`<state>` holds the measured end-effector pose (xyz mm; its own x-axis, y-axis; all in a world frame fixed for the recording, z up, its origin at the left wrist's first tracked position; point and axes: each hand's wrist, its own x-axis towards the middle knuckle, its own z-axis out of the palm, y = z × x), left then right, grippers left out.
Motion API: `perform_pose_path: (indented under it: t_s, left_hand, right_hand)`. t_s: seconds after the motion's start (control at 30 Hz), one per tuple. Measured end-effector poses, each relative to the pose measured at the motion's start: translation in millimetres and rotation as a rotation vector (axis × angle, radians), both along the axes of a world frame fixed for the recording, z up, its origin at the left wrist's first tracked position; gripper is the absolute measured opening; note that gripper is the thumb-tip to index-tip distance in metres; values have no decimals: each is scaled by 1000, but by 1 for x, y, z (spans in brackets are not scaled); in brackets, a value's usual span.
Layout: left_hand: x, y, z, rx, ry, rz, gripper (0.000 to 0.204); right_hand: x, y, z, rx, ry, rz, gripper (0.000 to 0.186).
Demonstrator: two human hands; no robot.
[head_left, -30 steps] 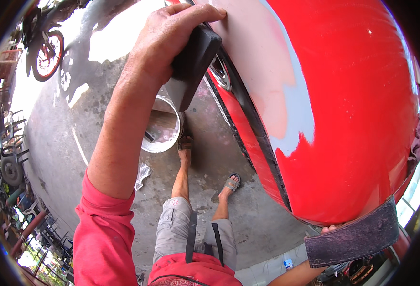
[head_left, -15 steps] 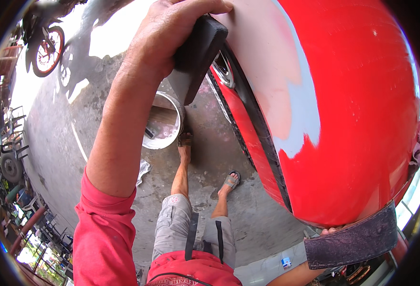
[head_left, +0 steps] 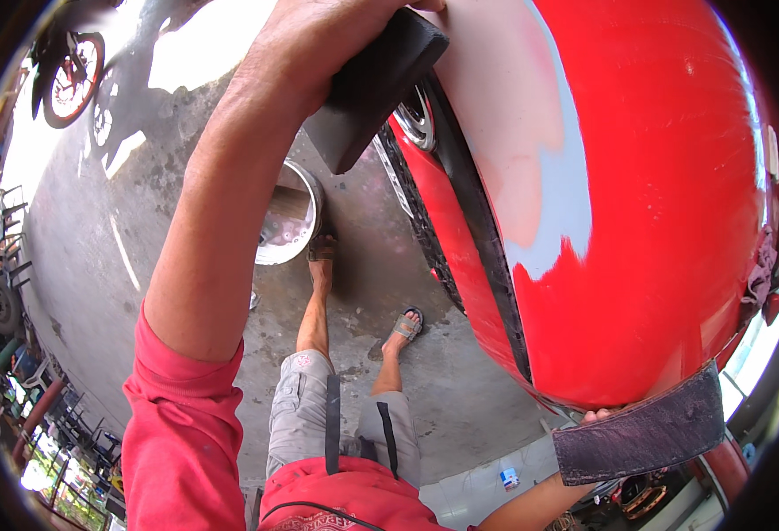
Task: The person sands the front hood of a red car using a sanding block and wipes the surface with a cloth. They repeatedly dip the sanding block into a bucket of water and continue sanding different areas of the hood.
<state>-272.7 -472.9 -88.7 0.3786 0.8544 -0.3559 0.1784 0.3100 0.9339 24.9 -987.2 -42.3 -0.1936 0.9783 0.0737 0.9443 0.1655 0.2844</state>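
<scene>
Mostly hidden right hand [head_left: 603,414] behind dark strip [head_left: 641,435]

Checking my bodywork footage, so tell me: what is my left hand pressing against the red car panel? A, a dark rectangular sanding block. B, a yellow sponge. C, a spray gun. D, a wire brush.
A: the left hand grips a dark sanding block held against the sanded pale patch of the red car panel.

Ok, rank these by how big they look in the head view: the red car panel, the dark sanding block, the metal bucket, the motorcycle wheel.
1. red car panel
2. dark sanding block, though it is closest to the camera
3. metal bucket
4. motorcycle wheel, farthest away, so its small look is unsure
</scene>
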Motion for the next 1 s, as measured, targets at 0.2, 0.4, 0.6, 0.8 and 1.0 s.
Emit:
perform_pose_path:
  t_s: [0.2,0.4,0.6,0.8,1.0]
  left_hand:
    - [4,-6,18,40,150,-60,48]
    - [8,-4,17,4,302,-4,46]
    - [0,-9,-3,-96,4,91,37]
    - [-3,-2,-21,-32,6,72,51]
    - [-15,9,-14,42,54,118,64]
  right_hand:
    - [4,-30,-16,-27,-103,-71,65]
    - [6,-38,-21,-54,217,-270,64]
    - [13,-21,-6,-123,-153,-38,70]
    - [57,-121,-15,-189,208,-509,75]
    - [48,-99,-13,-243,78,-385,77]
